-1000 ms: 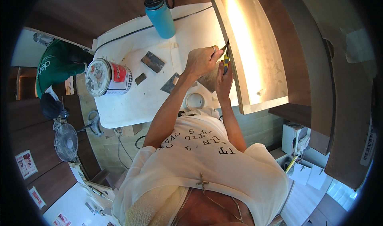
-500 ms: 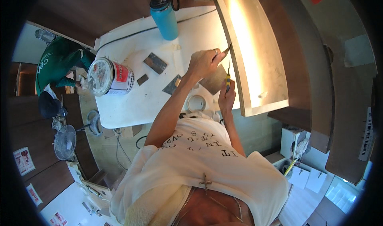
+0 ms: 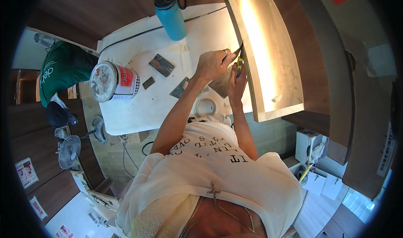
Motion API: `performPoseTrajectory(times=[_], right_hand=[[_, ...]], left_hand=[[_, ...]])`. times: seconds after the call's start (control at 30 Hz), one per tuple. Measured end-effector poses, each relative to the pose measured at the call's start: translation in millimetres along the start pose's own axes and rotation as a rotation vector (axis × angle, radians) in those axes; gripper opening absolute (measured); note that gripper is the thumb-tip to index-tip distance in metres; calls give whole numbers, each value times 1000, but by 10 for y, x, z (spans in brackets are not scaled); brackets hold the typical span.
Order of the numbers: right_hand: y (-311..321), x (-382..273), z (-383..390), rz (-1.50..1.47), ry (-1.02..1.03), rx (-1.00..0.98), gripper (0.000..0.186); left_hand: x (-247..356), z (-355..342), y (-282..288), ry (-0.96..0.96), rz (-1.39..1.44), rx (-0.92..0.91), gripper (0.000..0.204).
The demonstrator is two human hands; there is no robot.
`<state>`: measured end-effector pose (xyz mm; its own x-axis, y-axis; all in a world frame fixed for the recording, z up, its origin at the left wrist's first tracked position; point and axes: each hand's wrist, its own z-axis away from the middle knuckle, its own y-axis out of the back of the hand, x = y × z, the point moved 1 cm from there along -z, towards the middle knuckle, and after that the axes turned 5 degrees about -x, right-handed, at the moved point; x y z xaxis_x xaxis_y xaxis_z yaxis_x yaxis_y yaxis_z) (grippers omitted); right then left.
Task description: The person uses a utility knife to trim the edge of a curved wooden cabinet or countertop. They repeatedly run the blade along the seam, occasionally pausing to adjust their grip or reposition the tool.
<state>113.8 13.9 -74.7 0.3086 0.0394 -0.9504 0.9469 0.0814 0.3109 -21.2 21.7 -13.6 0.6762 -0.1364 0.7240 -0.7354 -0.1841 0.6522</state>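
Note:
My left hand (image 3: 212,65) is closed, pinching a thin dark strip (image 3: 238,50) against the front edge of a pale, brightly lit panel (image 3: 289,74). Just below it, my right hand (image 3: 237,86) grips a yellow-and-dark utility knife (image 3: 239,66), pointing up toward the pinched strip. The knife's blade is hard to make out and seems to meet the strip. Beneath my forearms, a brown flat piece (image 3: 219,86) and a dark square plate (image 3: 179,87) lie on the white tabletop (image 3: 138,55).
A blue bottle (image 3: 173,23) stands at the back. On the left is a large tin (image 3: 112,81), near a dark rectangular block (image 3: 161,65) and a smaller one (image 3: 148,83). A tape roll (image 3: 198,106) lies close to me. Far left, a person in green (image 3: 67,68) bends down near a fan (image 3: 69,152).
My right hand has moved up with the utility knife, bringing it to the strip at the panel's edge. My left hand keeps its pinch. The person in green has shifted slightly.

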Motion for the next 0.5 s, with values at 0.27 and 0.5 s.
performPoseTrajectory(times=[0.27,0.5], right_hand=[[17,71,23,87,-31,-18,33],[70,438,112,186,259,102,29]], left_hand=[[-33,4,-31,-16,22,32,38],[44,43,-14,8,11,-5,40]])
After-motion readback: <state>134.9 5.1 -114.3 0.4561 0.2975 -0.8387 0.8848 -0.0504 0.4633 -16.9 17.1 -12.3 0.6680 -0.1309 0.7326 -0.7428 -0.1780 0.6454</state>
